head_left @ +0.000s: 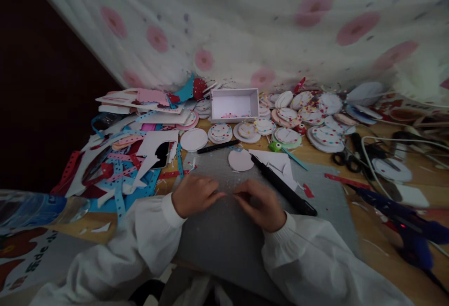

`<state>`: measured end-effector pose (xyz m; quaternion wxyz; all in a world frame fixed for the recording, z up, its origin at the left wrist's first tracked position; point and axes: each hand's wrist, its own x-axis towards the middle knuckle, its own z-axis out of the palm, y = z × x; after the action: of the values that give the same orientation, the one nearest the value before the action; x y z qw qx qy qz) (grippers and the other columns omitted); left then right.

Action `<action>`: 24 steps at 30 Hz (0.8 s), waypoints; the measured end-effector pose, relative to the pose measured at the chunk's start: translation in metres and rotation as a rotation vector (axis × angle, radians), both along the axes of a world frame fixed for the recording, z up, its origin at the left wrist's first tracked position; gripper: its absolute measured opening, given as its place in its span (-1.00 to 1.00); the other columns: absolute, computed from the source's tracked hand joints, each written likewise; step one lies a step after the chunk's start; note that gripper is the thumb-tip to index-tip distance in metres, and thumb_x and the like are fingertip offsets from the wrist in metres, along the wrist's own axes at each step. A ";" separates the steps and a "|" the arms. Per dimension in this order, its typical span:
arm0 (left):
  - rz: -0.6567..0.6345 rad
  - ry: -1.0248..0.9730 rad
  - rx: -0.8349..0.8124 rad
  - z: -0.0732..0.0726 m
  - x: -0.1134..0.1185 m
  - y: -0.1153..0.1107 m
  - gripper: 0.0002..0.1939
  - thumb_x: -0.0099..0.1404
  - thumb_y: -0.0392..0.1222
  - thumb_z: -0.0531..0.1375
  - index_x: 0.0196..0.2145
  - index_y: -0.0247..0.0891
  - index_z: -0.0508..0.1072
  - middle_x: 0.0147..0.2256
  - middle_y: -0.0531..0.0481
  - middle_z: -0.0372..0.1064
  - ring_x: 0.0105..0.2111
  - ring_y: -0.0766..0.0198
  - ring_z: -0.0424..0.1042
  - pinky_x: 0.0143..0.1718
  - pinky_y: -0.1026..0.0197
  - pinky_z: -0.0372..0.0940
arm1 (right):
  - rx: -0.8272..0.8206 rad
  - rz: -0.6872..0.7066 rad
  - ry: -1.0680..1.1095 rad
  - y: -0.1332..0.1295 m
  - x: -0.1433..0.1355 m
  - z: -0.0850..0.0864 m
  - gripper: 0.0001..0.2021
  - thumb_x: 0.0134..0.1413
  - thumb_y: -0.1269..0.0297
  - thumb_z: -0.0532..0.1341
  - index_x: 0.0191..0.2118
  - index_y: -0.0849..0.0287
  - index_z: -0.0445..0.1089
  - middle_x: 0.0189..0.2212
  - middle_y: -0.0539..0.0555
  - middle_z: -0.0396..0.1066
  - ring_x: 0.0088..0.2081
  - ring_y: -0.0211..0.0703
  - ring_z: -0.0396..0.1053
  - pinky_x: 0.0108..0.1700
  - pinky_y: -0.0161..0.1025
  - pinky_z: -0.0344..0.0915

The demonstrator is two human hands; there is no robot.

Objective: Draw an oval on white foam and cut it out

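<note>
Over the grey mat (217,250), my left hand (197,195) is closed, thumb pressed toward the fingers and pointing right. Facing it across a small gap, my right hand (261,203) is closed in a pinch. Whatever lies in either pinch is too small to make out. Just beyond the fingertips is a pale round disc (241,160). A thick black pen-like tool (280,182) slants past my right hand, partly over a white paper sheet (277,163). Farther off lies a thin black pen (218,146).
A white open box (234,105) holds small pink bits. Beside it sit stacked white discs with coloured beads (326,136). Paper and felt scraps (119,165) pile up at left, near a plastic bottle (38,207). At right are scissors (347,160) and a blue glue gun (403,222) with its red light on.
</note>
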<state>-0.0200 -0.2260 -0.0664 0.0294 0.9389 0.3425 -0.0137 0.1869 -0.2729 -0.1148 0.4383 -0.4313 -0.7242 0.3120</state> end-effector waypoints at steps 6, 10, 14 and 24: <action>-0.015 -0.039 0.103 -0.011 0.004 0.008 -0.49 0.39 0.14 -0.02 -0.47 -0.31 0.43 -0.49 -0.06 0.38 -0.45 0.22 0.38 -0.43 0.21 0.15 | -0.025 -0.072 0.013 0.003 -0.001 -0.004 -0.88 0.15 0.29 0.17 -0.32 0.10 0.47 -0.51 0.05 0.41 -0.48 -0.19 0.34 -0.43 -0.25 0.30; -0.070 -0.094 0.195 -0.017 0.018 0.018 -0.68 0.40 -0.08 0.02 -0.39 -0.31 0.42 -0.40 -0.08 0.37 -0.33 0.15 0.35 -0.25 0.10 0.19 | -0.041 -0.165 0.089 0.009 -0.003 -0.009 -0.88 0.13 0.24 0.20 -0.34 0.10 0.48 -0.52 0.05 0.43 -0.50 -0.19 0.37 -0.45 -0.24 0.32; -0.135 -0.196 0.246 -0.025 0.025 0.024 -0.77 0.39 -0.30 -0.01 -0.32 -0.29 0.42 -0.41 -0.03 0.35 -0.30 0.19 0.30 -0.04 0.04 0.12 | -0.097 -0.261 0.174 0.012 -0.004 -0.014 -0.91 0.10 0.25 0.24 -0.32 0.11 0.47 -0.49 0.04 0.46 -0.47 -0.18 0.41 -0.43 -0.26 0.35; -0.164 -0.295 0.237 -0.026 0.011 0.023 -0.80 0.42 -0.26 0.01 -0.29 -0.27 0.40 -0.44 0.05 0.34 -0.37 0.25 0.25 -0.13 0.13 0.09 | -0.181 -0.231 0.132 0.009 -0.006 -0.011 -0.91 0.09 0.30 0.25 -0.25 0.12 0.47 -0.47 0.05 0.45 -0.46 -0.20 0.41 -0.44 -0.27 0.34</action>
<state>-0.0093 -0.2029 -0.0928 -0.0327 0.9524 0.2560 0.1623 0.1811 -0.2640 -0.1256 0.4773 -0.5279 -0.6083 0.3513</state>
